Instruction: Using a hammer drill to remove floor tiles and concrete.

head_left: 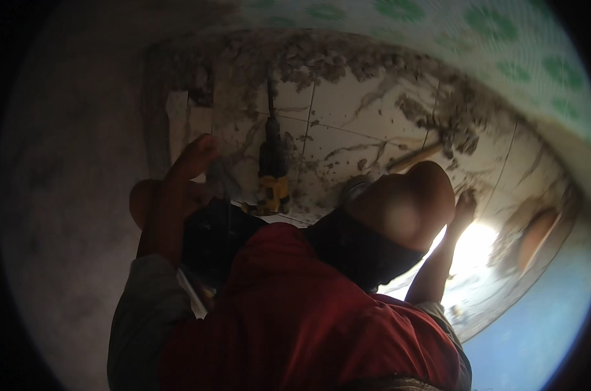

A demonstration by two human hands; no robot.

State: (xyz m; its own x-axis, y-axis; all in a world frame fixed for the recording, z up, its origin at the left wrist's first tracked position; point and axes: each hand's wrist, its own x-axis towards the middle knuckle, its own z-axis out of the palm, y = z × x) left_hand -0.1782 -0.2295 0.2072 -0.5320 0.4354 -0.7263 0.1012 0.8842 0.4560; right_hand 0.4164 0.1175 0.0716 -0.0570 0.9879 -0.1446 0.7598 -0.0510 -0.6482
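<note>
My left hand (201,156) is raised in front of my left knee, its fingers curled closed; whatever they hold, if anything, is hidden in the dimness. To its right a yellow and black power drill (273,163) lies on the tiled floor (337,98), with its long bit pointing away from me. My right hand (465,201) is low beside the outer side of my right knee, near the floor. It is dark, and its fingers do not show clearly. Between the drill and my right knee lies a wooden handle (414,156), whose far end meets the rubble.
Broken mortar rubble (321,62) lines the far wall, with another heap (461,133) at right. Pale strips (177,124) lie at left. A curved brownish piece (536,238) rests at far right, near a bright patch of light. A green-patterned wall covering (491,26) is beyond.
</note>
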